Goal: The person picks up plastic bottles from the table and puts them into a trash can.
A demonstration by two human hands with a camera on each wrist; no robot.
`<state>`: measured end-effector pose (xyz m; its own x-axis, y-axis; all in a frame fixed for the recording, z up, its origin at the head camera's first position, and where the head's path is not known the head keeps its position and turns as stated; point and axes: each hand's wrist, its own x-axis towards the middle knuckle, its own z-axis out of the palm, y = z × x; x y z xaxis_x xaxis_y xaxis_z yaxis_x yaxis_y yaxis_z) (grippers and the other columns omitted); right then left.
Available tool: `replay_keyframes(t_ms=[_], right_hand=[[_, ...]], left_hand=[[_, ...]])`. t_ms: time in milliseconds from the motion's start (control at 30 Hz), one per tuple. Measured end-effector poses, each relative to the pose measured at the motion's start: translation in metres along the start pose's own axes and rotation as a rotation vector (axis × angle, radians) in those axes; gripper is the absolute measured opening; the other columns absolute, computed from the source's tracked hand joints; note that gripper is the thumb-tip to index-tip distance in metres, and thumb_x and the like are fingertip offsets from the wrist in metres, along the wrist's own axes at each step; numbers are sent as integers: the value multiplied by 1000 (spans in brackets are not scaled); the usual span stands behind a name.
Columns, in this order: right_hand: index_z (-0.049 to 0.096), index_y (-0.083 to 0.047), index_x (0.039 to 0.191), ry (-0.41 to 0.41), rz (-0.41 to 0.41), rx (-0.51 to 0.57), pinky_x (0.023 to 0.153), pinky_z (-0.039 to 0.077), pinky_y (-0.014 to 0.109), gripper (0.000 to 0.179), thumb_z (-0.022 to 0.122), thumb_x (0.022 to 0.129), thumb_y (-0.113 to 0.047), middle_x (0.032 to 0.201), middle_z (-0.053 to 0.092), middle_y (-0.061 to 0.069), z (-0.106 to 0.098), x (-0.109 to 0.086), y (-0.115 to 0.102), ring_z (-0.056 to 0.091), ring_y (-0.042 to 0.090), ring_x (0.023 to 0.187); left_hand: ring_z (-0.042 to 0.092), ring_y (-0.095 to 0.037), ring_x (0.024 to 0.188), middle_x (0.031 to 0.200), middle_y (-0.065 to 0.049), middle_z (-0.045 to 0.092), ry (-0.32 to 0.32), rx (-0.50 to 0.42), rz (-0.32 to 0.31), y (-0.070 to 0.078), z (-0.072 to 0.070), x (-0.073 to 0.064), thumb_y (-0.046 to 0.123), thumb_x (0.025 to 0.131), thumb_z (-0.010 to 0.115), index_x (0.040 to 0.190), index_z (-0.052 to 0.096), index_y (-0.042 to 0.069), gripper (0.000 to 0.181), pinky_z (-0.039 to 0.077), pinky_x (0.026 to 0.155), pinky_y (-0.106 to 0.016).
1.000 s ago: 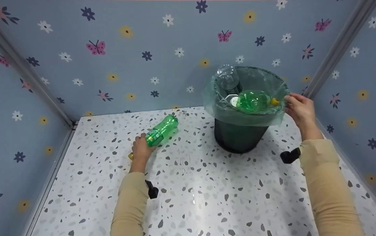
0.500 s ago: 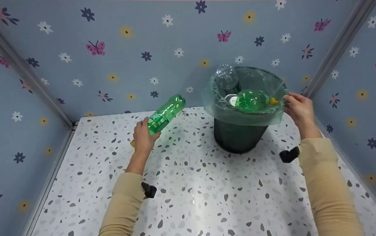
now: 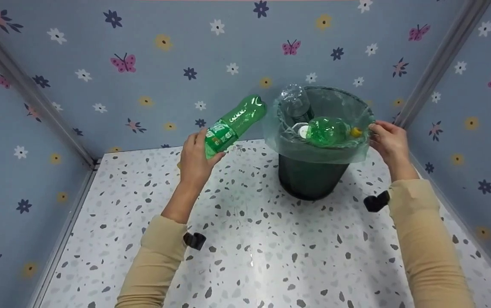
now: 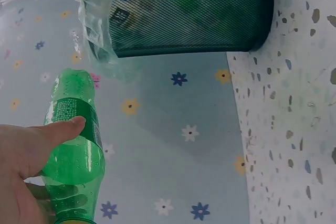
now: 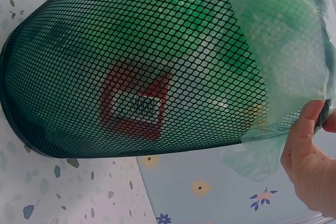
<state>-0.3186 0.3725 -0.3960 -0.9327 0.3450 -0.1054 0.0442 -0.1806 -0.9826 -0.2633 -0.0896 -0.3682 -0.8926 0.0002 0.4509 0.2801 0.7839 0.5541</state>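
Observation:
My left hand point(image 3: 196, 164) grips a green plastic bottle point(image 3: 239, 119), tilted with its base up and to the right, above the table. In the left wrist view the thumb lies across the label of the bottle point(image 4: 73, 156), and its yellow cap is at the lower edge. A dark mesh bin point(image 3: 311, 182) stands to the right, lined with a pale green bag point(image 3: 326, 156) folded over the rim. My right hand point(image 3: 393, 141) pinches the bag and rim at the right side. Inside lie a green bottle point(image 3: 326, 131) with a yellow cap and a clear bottle point(image 3: 295, 100).
The speckled white table point(image 3: 245, 239) meets a blue flowered wall point(image 3: 211, 55) close behind the bin, with side panels left and right. Through the mesh in the right wrist view shows a red item point(image 5: 136, 103) with a barcode label among green bottles.
My left hand has lifted the green bottle off the table and carried it up and right, towards the bin. The right hand has stayed at the rim.

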Motion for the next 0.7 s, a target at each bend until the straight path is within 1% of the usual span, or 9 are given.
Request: replay_keyframes(t_ms=[67, 100, 200, 233, 300, 333, 400, 533, 700], right_hand=[[57, -10, 115, -13, 15, 7, 67, 48, 31, 40, 68, 78, -16, 96, 55, 3, -9, 18, 9, 56, 17, 79], [57, -11, 116, -17, 14, 4, 68, 48, 31, 41, 69, 78, -17, 97, 54, 3, -11, 21, 11, 55, 17, 80], [53, -7, 120, 5, 9, -20, 67, 49, 28, 42, 65, 80, -16, 99, 53, 4, 0, 4, 0, 56, 16, 80], [48, -6, 124, 44, 25, -78, 69, 48, 27, 44, 62, 83, -17, 100, 51, 4, 10, -15, -12, 54, 15, 81], [47, -2, 123, 43, 13, -79, 65, 48, 23, 42, 59, 85, -15, 96, 51, 3, 22, -38, -25, 55, 12, 77], [46, -1, 123, 45, 13, -81, 63, 48, 21, 41, 57, 86, -14, 95, 50, 3, 27, -48, -30, 55, 11, 75], [44, 1, 124, 37, 16, -78, 61, 48, 19, 40, 54, 87, -12, 92, 50, 2, 34, -61, -38, 54, 9, 72], [40, 3, 127, 51, 23, -107, 61, 47, 17, 43, 51, 89, -11, 93, 48, 2, 39, -72, -44, 53, 8, 72], [43, 2, 125, 51, 16, -111, 61, 47, 18, 42, 55, 87, -14, 95, 48, 3, 38, -70, -43, 52, 8, 72]], left_hand=[[46, -32, 106, 117, -20, 47, 5, 6, 25, 11, -5, 5, 23, 72, 74, 130, 41, 2, 70, 40, 87, -44], [46, -31, 106, 117, -19, 47, 9, 6, 38, 16, -7, 8, 23, 72, 74, 131, 41, 2, 71, 40, 87, -43], [46, -31, 106, 116, -19, 47, 11, 18, 81, 32, -13, 17, 24, 72, 74, 131, 41, 3, 71, 40, 87, -42], [46, -32, 106, 117, -19, 47, 11, 26, 96, 38, -15, 20, 24, 72, 74, 131, 41, 3, 71, 40, 87, -42], [46, -31, 108, 118, -18, 48, 6, 47, 123, 50, -18, 26, 25, 72, 74, 131, 41, 3, 71, 39, 88, -42], [46, -31, 108, 118, -18, 48, 1, 60, 138, 55, -20, 29, 25, 72, 73, 131, 41, 3, 71, 39, 89, -42], [45, -31, 110, 120, -18, 47, -14, 84, 166, 67, -22, 35, 26, 73, 73, 131, 40, 4, 71, 37, 91, -41], [44, -29, 111, 121, -16, 46, -56, 120, 207, 91, -23, 46, 28, 73, 72, 132, 39, 4, 72, 35, 93, -39], [43, -27, 113, 123, -13, 45, -124, 158, 211, 116, -21, 59, 31, 74, 71, 133, 38, 8, 72, 34, 95, -37]])
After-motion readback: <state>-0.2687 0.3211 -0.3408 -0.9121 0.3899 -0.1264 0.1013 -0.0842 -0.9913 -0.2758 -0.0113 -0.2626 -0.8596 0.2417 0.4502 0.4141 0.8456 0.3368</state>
